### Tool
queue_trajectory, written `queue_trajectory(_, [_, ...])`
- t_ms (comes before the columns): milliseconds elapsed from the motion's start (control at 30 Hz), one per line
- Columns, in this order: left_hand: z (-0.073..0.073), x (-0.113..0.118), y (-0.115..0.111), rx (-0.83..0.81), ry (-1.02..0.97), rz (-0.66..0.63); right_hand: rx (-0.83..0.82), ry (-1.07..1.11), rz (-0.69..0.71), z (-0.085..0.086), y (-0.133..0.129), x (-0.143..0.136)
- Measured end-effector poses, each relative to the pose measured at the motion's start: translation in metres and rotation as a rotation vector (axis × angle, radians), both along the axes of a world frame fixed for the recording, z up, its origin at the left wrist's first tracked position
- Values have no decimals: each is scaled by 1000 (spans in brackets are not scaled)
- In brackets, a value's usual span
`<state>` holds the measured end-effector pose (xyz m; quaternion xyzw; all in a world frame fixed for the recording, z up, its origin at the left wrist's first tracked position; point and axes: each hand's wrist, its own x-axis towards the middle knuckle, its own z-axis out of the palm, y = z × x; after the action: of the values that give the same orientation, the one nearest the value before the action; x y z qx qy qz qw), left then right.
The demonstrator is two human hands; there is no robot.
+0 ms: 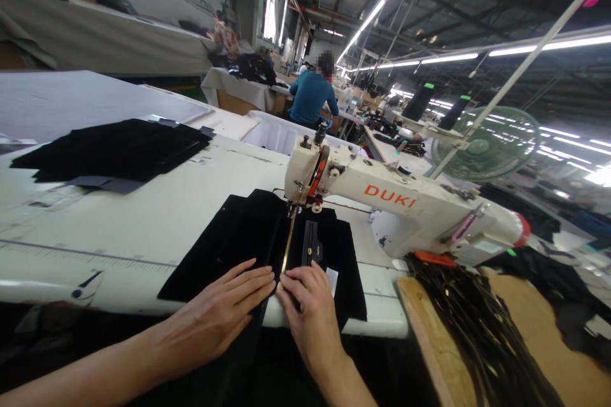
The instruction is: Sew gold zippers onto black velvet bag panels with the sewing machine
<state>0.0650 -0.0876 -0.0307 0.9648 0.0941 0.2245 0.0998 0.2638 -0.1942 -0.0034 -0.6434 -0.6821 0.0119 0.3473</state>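
Left hand (231,302) lies with its fingers flat on the black fabric (214,238), straight and close together, pressing rather than gripping; its fingertips reach almost to the near end of the gold zipper strip (289,241). From my distant seat I see the right hand (310,302) just beside it, thumb and forefinger together, apparently pinched on that near end, the other fingers bent over the cloth. The left forearm slants in from the lower left, the right one rises more steeply from below, and both hands work close to the table edge (386,315). The strip runs from the fingertips to the presser foot (293,208) of the sewing machine (401,200). To do this step well, I would want light, even pressure from the left fingers so the fabric lies without a ripple, and I would use the right pinch to steer the strip, not tug it, since a pull could bend the line. Both hands seem well placed to me, clear of the foot. I would also mind the white label (332,280) beside the right hand. Whether the needle is down, I cannot tell.
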Motion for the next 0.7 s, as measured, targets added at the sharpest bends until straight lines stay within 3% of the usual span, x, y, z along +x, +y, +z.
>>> queue_trajectory(133, [1,-5,3,-83,-34,0,-7,-20,24,3,5,1])
queue_trajectory(333, [4,-4,4,-11,-42,-40,-39,-3,45,8,6,2])
queue_trajectory(567, [24,-3,8,-19,-8,-37,-7,24,54,4,7,2])
queue_trajectory(700, [13,-10,12,-12,14,-15,65,24,72,-7,9,3])
